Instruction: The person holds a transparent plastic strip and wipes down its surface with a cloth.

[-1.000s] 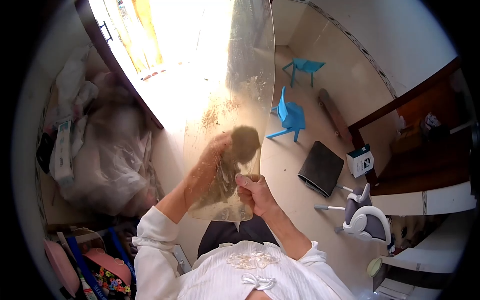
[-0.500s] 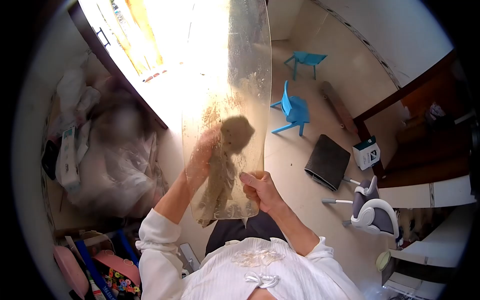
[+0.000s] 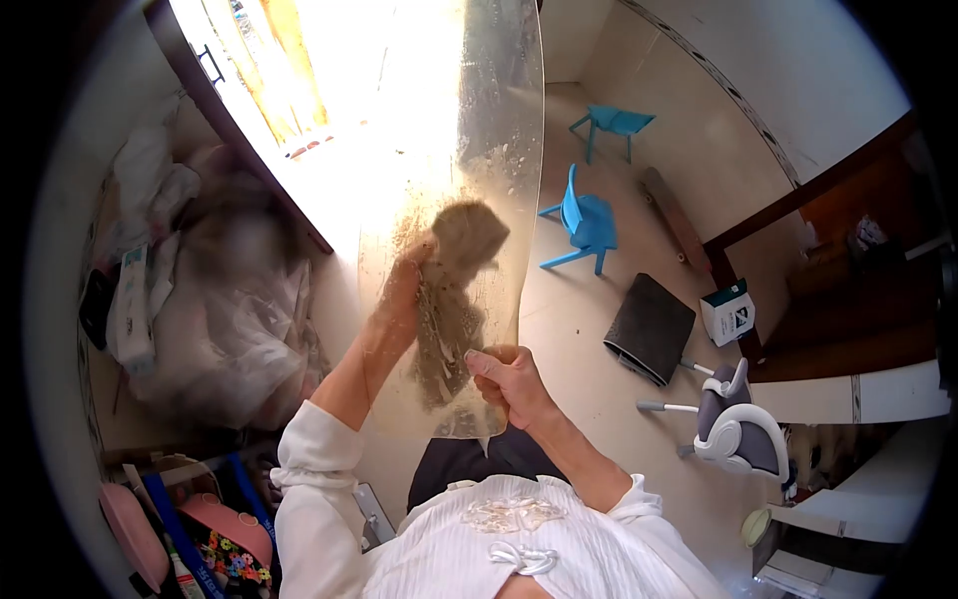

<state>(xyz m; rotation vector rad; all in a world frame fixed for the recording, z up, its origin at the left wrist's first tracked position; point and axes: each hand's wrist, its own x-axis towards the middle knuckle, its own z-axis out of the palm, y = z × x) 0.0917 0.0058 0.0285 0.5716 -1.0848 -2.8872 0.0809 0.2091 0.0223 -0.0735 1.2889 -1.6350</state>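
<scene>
A long, clear plastic sheet (image 3: 489,170) with wet drops and brownish smudges stands up in front of me, its rounded lower end over my lap. My right hand (image 3: 511,384) grips its lower right edge, thumb on the near face. Behind the sheet, seen through it, my left hand (image 3: 407,285) is closed on a dark grey-brown cloth (image 3: 467,240). The cloth is bunched at the top against the far face and hangs down below the hand. Some of the left fingers are hidden by the cloth.
Two blue chairs (image 3: 589,222), a skateboard (image 3: 674,220), a dark folded mat (image 3: 651,327) and a grey-white chair (image 3: 738,424) stand to the right. Plastic-wrapped bags (image 3: 235,339) pile up at the left. A bright doorway (image 3: 269,80) opens ahead. Pink items (image 3: 225,524) lie lower left.
My left hand and the cloth have moved up a little behind the sheet, and the cloth's hanging end has risen with them. My right hand keeps its grip, shifted slightly left.
</scene>
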